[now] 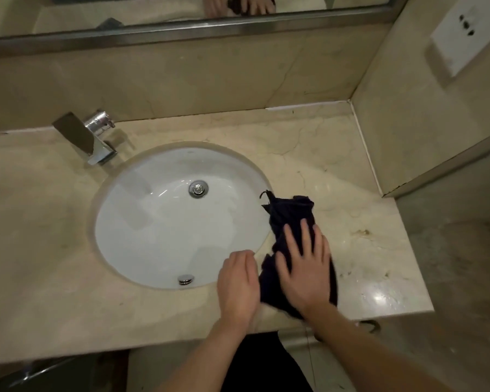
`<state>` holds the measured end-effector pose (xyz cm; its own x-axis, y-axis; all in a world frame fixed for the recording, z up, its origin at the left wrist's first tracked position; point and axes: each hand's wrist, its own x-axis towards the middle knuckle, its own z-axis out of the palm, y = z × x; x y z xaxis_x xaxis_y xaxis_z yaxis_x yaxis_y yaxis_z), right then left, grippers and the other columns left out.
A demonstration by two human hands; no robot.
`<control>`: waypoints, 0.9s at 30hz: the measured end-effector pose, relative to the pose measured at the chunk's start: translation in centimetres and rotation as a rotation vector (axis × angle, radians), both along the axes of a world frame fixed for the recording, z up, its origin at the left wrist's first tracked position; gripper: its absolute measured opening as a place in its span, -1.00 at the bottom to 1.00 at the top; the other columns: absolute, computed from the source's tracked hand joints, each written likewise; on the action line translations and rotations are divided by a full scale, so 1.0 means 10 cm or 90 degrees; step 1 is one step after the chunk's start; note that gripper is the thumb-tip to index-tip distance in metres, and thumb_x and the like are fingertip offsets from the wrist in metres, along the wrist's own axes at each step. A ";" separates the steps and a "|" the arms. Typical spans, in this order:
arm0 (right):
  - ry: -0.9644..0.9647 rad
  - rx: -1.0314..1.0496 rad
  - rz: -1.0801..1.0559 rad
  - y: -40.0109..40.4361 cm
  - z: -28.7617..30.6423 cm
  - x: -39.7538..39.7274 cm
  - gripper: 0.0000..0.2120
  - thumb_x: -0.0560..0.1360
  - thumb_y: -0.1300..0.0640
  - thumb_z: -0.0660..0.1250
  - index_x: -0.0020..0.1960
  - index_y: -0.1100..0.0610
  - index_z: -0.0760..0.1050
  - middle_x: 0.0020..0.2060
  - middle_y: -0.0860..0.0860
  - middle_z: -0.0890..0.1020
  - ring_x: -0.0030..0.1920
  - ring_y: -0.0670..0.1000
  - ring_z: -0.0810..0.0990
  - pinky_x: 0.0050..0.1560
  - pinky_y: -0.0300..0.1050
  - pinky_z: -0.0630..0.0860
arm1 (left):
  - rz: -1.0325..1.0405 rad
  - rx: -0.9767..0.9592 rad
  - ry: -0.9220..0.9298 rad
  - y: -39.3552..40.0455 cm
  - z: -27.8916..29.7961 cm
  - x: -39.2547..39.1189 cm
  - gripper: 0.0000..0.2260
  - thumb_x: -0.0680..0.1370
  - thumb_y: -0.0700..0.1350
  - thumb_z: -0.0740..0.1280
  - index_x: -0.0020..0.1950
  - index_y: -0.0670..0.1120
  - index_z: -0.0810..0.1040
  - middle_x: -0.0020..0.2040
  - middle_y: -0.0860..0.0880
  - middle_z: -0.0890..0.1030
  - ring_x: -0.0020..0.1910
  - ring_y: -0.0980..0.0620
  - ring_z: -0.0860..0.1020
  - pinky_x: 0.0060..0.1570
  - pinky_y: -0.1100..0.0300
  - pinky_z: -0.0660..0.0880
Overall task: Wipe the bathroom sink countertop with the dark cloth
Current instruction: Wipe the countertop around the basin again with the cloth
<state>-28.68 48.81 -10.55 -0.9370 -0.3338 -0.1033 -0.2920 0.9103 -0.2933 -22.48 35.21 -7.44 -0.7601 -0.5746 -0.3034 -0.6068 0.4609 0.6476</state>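
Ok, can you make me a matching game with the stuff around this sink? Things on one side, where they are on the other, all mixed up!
Things:
1. cloth
2. tap
3. drain
4. socket

Places:
A. on the wall at the right
B. in the middle of the basin
C. under the right hand, on the counter right of the basin
D. at the back left of the basin

Pairs: 1-C, 2-D, 3-B, 4-A
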 end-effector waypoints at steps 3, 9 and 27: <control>-0.001 -0.001 0.116 -0.08 -0.01 0.36 -0.38 0.63 -0.10 0.16 0.63 -0.10 0.05 0.64 0.02 0.03 0.62 0.19 -0.05 0.56 0.25 0.04 | 0.046 -0.062 0.048 0.16 -0.12 -0.14 -0.67 0.61 0.00 0.03 -0.14 -0.04 0.54 -0.22 0.05 0.57 -0.23 -0.02 0.50 -0.17 0.04 0.44; 0.002 -0.018 0.057 0.14 -0.06 -0.12 -0.39 0.62 -0.21 0.15 0.61 -0.06 0.16 0.62 -0.04 0.11 0.63 0.05 -0.04 0.60 0.11 -0.02 | 0.123 -0.069 0.093 0.14 -0.24 -0.11 -0.66 0.52 0.13 0.11 -0.04 0.10 0.66 -0.13 0.17 0.65 -0.14 0.11 0.56 -0.12 0.14 0.47; 0.024 -0.025 0.041 -0.05 -0.02 0.28 -0.32 0.55 -0.27 0.19 0.61 -0.11 0.16 0.62 0.05 0.09 0.62 0.14 -0.06 0.59 0.15 -0.02 | 0.019 -0.041 0.135 0.06 -0.29 -0.02 -0.57 0.55 0.14 0.02 0.01 0.04 0.66 -0.06 0.12 0.67 -0.02 0.06 0.57 -0.04 0.23 0.36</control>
